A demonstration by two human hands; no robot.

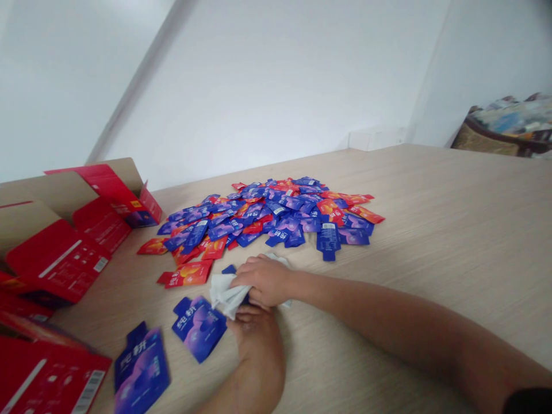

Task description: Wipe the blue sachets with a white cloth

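Note:
My right hand comes in from the right and closes over a crumpled white sheet, possibly a tissue or wipe. Under it, my left hand pinches the same sheet from below. A small corner of a blue sachet shows just beyond my right hand, partly hidden. Farther off lies a heap of blue and red sachets. Closer in, a loose blue sachet lies left of my left hand, with another beyond it. A red sachet rests at the heap's near edge.
Opened red cardboard boxes are stacked at the left edge of the wood-grain table. Bare tabletop stretches right of the heap. A white wall stands behind, and a patterned cloth bundle sits beyond the far right corner.

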